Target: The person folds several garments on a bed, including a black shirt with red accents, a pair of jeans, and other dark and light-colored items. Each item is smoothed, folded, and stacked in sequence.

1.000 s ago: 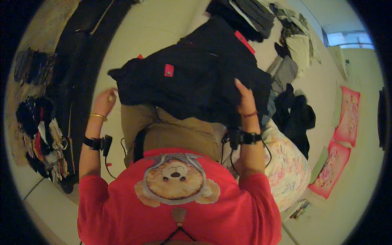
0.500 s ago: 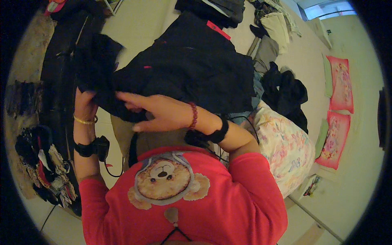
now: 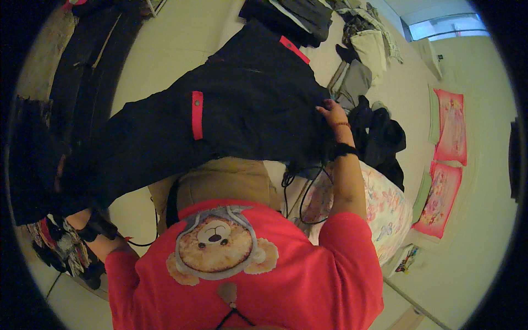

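Observation:
A black garment (image 3: 250, 107) with red flaps, shaped like trousers, is spread across the bed in front of me. One long part of it stretches to the lower left, with its end in the air past the bed's edge. My left hand (image 3: 80, 219) is under that end and bears it up; the cloth hides its fingers. At the garment's right edge, my right hand (image 3: 333, 113) has its fingers bent and closed on the cloth. Each of my forearms has a black strap.
Folded dark clothes (image 3: 294, 19) lie at the far side, with grey and pale clothes (image 3: 368, 52) beside them. A crumpled black garment (image 3: 382, 135) and a floral bundle (image 3: 385, 212) are on the right. Left are a dark bench (image 3: 82, 71) and a heap of clothes (image 3: 66, 247). Black cables hang near my waist.
My left hand has swung down and left, drawing out the garment's long part. My right hand has moved from beside the left one to the garment's right edge. A red flap now shows fully.

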A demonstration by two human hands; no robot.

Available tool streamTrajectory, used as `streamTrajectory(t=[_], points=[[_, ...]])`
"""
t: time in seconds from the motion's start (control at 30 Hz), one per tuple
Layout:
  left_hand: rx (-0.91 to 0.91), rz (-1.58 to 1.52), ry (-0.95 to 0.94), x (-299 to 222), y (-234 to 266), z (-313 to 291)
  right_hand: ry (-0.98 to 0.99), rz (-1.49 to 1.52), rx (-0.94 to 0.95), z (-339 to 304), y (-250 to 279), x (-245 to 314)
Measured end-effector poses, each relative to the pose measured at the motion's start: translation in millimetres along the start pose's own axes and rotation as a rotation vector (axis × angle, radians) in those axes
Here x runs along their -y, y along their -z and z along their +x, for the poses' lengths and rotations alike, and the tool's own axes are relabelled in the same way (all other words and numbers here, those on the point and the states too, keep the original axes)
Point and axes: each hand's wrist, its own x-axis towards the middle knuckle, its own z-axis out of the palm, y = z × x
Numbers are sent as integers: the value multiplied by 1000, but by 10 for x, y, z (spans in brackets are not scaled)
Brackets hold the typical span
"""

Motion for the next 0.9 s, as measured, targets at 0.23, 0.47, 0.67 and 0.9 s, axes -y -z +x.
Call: streamTrajectory(t=[0.23, 0.47, 0.67, 0.9], points=[[-20, -95, 90, -55, 78, 103, -79, -388, 547, -269, 625, 484], [-48, -213, 117, -100, 80, 68, 4, -443, -354, 276, 926, 513], [8, -2, -49, 52, -12, 114, -256, 78, -368, -235, 429, 151], [33, -146, -205, -335, -74, 358, -464, 146, -57, -1177, -126, -146]])
